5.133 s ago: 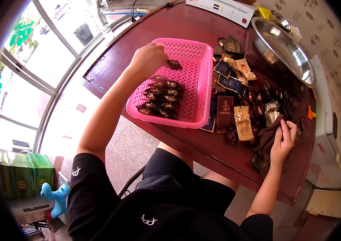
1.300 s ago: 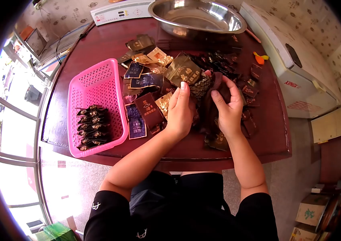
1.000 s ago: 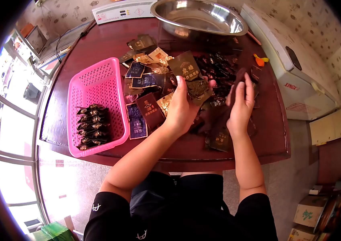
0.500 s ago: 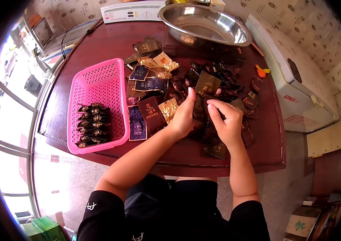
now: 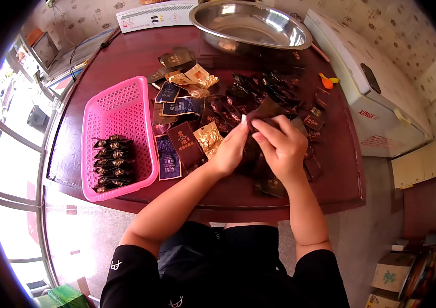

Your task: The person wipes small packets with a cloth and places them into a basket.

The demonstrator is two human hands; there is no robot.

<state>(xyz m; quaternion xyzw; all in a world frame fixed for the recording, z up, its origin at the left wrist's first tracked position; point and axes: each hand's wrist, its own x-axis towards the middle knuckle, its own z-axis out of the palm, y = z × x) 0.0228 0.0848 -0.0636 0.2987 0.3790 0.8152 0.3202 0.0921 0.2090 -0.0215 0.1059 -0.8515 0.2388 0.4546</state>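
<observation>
My left hand is closed on a dark olive packet, whose upper part shows above my fingers. My right hand pinches a dark brown cloth against that packet, close to my left thumb. Around both hands lie many packets: a gold one, a dark red one and a blue one to the left, dark ones behind. At the left stands a pink basket with a row of dark packets in it.
A large steel basin stands at the back of the red table, beside a white appliance. An orange and yellow item lies at the right, near a white freezer.
The cloth, earlier spread over my right fingers, is now bunched at the packet. Both hands have come together over the pile, and my right hand has left its open pose beside the packet.
</observation>
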